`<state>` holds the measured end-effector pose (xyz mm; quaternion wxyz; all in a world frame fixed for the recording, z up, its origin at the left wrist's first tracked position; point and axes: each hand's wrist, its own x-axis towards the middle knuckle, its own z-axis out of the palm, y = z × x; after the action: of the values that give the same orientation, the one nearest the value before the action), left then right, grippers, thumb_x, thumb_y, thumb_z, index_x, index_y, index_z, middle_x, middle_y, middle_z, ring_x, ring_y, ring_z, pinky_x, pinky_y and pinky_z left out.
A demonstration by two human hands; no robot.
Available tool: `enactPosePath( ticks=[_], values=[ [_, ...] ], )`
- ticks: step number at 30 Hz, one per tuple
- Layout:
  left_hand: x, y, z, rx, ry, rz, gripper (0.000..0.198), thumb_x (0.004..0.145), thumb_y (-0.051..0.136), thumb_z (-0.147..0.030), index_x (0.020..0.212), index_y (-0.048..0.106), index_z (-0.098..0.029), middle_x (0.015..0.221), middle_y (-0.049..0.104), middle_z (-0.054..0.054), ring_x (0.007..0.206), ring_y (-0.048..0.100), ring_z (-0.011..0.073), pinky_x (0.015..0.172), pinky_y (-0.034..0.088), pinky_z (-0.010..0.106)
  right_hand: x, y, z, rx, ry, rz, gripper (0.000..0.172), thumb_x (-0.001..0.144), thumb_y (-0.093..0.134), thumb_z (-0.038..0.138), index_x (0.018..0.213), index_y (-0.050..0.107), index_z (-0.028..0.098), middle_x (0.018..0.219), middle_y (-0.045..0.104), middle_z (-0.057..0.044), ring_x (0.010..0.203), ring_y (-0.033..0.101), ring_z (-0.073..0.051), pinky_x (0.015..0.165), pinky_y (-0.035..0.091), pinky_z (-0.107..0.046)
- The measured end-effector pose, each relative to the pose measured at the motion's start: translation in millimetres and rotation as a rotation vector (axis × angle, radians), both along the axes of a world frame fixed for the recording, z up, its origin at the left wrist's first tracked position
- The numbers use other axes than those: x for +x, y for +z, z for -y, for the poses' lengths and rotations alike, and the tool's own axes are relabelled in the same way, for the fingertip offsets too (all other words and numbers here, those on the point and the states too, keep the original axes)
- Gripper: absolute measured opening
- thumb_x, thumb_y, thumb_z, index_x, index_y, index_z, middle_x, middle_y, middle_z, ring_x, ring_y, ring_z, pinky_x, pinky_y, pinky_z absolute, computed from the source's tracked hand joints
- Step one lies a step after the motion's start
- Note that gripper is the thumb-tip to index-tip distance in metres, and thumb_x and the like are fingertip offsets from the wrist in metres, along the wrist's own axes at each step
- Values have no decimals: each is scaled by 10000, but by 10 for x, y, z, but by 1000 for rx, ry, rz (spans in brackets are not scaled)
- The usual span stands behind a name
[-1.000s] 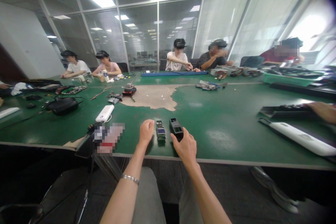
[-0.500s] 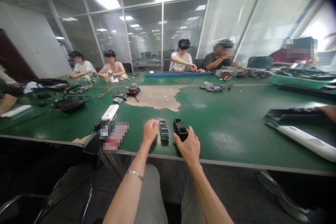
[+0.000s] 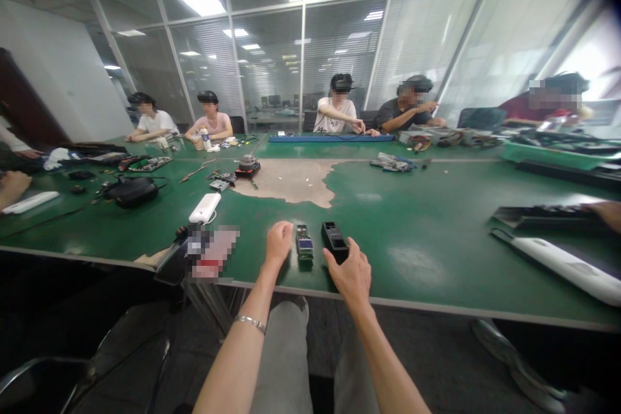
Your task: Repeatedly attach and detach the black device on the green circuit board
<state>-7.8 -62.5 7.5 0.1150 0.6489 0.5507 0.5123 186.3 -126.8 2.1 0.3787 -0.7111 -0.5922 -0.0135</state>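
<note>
A narrow circuit board [image 3: 305,242] with a small screen lies on the green tabletop, between my hands. Just to its left is my left hand [image 3: 279,242], its fingers curled in and apart from the board; whether anything is inside them is hidden. My right hand [image 3: 350,273] has its thumb and fingers around the near end of a black plastic casing [image 3: 334,238], which has openings in its upper face. My palm and fingers cover part of that near end.
A white power bank [image 3: 204,207] and a partly blurred packet [image 3: 216,255] lie to the left. A long white device [image 3: 567,262] is at the right. Bundled cables [image 3: 392,162] and a red-and-black part [image 3: 248,167] sit farther back. Several people work around the table.
The view has shifted slightly. Both hands, the board and the casing keep almost the same places relative to each other.
</note>
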Motion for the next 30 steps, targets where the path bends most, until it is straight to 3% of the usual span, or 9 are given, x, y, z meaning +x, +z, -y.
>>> enactPosePath(
  ticks=[23, 30],
  values=[
    [13, 32, 58, 1, 35, 50, 339, 916, 424, -372, 950, 684, -156, 1031, 689, 115, 992, 625, 198, 931, 464, 349, -17, 34, 28, -24, -16, -11, 847, 783, 509, 611, 1395, 307, 62, 1153, 616, -156, 1099, 517, -314, 896, 367, -370],
    [6, 34, 34, -1, 18, 49, 362, 922, 409, -386, 945, 683, -151, 1033, 688, 119, 1001, 622, 203, 938, 463, 349, -6, 39, 13, -7, -5, 7, 782, 800, 472, 632, 1350, 394, 82, 1212, 582, -164, 1099, 513, -301, 903, 371, -373]
  ],
)
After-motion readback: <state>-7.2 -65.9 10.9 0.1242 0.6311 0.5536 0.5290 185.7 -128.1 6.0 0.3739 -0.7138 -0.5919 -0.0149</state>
